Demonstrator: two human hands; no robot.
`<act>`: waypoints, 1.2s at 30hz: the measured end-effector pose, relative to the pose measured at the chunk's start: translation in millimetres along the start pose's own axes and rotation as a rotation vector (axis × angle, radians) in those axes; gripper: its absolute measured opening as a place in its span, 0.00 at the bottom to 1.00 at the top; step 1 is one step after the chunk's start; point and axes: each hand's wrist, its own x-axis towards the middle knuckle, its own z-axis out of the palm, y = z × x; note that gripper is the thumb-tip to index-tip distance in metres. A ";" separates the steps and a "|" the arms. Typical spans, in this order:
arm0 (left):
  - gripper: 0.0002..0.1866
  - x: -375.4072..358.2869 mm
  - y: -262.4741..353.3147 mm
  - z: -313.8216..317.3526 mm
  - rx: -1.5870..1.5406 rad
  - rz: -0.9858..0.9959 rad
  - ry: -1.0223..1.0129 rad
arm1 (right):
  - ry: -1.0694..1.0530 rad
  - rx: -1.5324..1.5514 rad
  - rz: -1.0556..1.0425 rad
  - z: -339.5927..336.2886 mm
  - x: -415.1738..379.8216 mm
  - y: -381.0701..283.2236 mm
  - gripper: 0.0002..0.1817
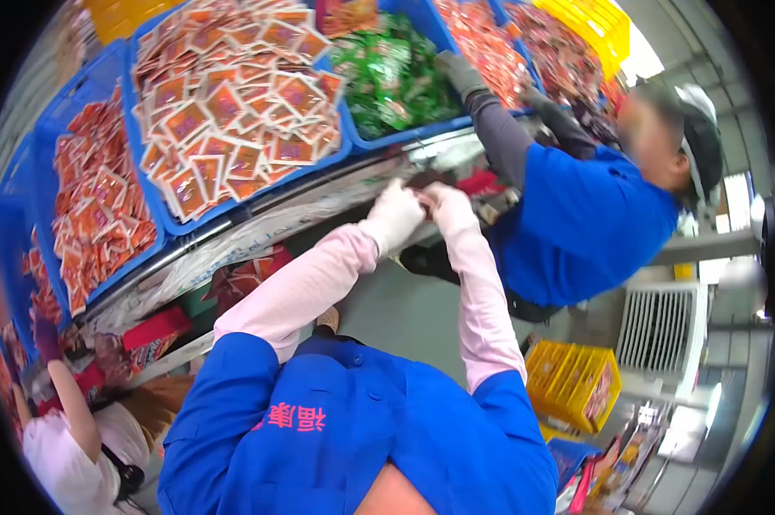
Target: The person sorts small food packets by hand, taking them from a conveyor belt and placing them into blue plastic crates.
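My left hand [395, 215] and my right hand [449, 207], both in white gloves, meet in front of my chest. Their fingers are curled and pinched close together at the tips. Something dark red shows at the fingertips, but I cannot tell what it is. Just beyond my hands runs the front of the rack, with plastic film [278, 210] along its edge. Nearest past it stand a blue crate [350, 129] of green packets [393, 75] and another full of flat orange packets with white borders [220, 105].
More blue crates [154, 245] of reddish packets line the rack on both sides. A co-worker in a blue shirt [581, 225] reaches into crates close on my right. Another person in white [91, 455] works at lower left. Yellow crates [568, 382] stand at lower right.
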 end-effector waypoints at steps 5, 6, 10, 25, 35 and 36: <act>0.06 -80.1 11.7 -50.8 -0.017 0.085 -0.034 | -0.426 -0.435 -0.163 64.2 -2.2 -41.6 0.16; 0.06 -92.0 15.5 -66.9 -0.004 0.079 0.024 | -0.436 -0.453 -0.203 77.1 -10.9 -51.7 0.16; 0.07 -155.4 8.4 -58.2 0.022 -0.021 -0.264 | -0.429 -0.572 -0.345 133.2 -15.9 -122.2 0.16; 0.26 -386.5 -288.5 -150.7 0.680 -1.020 -0.001 | -0.185 -0.389 -0.273 217.0 79.6 -392.1 0.31; 0.07 -401.1 -305.7 -161.8 0.347 -1.183 0.026 | -0.166 -0.473 -0.302 245.9 75.2 -383.6 0.30; 0.08 -400.5 -301.6 -173.9 0.400 -1.133 0.096 | -0.126 -0.444 -0.306 261.7 80.0 -375.0 0.26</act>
